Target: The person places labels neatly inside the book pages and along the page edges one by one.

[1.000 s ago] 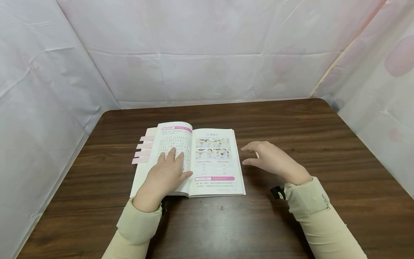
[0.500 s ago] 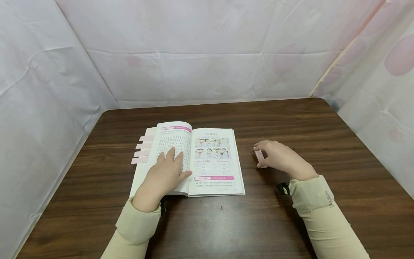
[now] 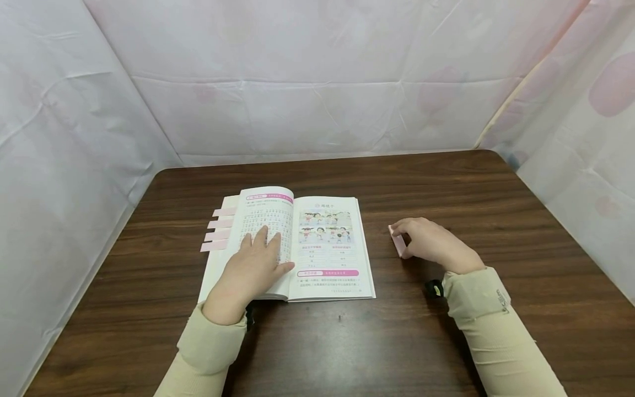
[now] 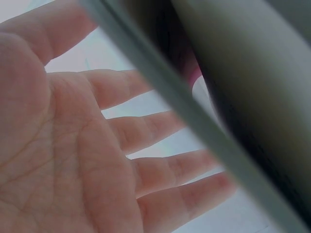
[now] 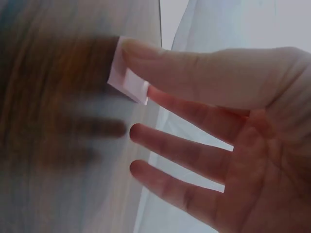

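Observation:
An open book (image 3: 324, 264) with printed text and coloured pictures lies on the table. My left hand (image 3: 253, 270) rests on its left page with fingers spread. Right of the book, my right hand (image 3: 429, 242) holds a small pink sticky-note pad (image 3: 398, 242) just at the tabletop. In the right wrist view the thumb presses on the pink pad (image 5: 116, 68), with the index finger behind it and the other fingers extended. The left wrist view shows my palm (image 4: 63, 145), with the book's edge (image 4: 194, 121) hiding the fingertips.
Several pink sticky tabs (image 3: 216, 236) stick out from the book's left edge. The brown wooden table (image 3: 337, 353) has a tiny dark speck in front of the book. A pale patterned sheet (image 3: 317, 110) hangs behind and at both sides.
My right hand has moved right, away from the book's right edge, and the pink pad has come into clearer sight between its fingers. My left hand stays on the page.

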Demonstrator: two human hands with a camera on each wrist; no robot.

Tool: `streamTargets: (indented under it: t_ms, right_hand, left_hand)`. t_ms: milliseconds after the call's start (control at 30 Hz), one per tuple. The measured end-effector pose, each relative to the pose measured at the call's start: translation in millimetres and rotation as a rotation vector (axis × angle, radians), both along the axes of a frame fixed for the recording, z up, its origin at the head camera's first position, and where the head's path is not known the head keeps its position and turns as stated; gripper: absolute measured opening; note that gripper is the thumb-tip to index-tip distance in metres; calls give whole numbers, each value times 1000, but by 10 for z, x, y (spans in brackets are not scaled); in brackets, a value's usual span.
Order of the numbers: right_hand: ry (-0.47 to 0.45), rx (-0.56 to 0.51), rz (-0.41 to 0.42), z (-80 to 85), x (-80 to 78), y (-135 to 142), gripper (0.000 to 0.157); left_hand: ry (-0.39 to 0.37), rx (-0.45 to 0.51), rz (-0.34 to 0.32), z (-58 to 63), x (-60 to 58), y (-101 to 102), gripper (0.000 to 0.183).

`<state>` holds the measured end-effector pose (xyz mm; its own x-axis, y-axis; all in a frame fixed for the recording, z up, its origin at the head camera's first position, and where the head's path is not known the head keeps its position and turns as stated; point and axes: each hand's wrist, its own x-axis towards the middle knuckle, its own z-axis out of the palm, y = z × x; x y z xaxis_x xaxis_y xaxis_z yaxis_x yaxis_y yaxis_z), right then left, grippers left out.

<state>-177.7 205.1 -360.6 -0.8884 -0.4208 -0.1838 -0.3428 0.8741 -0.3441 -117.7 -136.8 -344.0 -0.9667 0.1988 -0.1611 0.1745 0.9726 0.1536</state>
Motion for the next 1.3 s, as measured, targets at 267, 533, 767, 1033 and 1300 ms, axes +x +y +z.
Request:
streamTargets:
  t_ms: [267,533,767,1033,1300]
  right_hand:
    - [-13,6,20,-48,-19,-37,40]
    - [16,-11,50,-34,-19,8,37]
    - [25,-41,56,-17,-12,44,21]
    - [40,-34,78,-13,-19,46,7]
    - [26,-18,49,-26,-33,19,14]
  left_hand:
    - [-6,-5,6,3,29,-9,70]
    - [1,-13,2,-3,29,10,71]
    - [19,-24,-8,-1,19,32,72]
    - [28,-30,-13,-2,20,40,72]
    - [25,-28,-3,4,23,41,72]
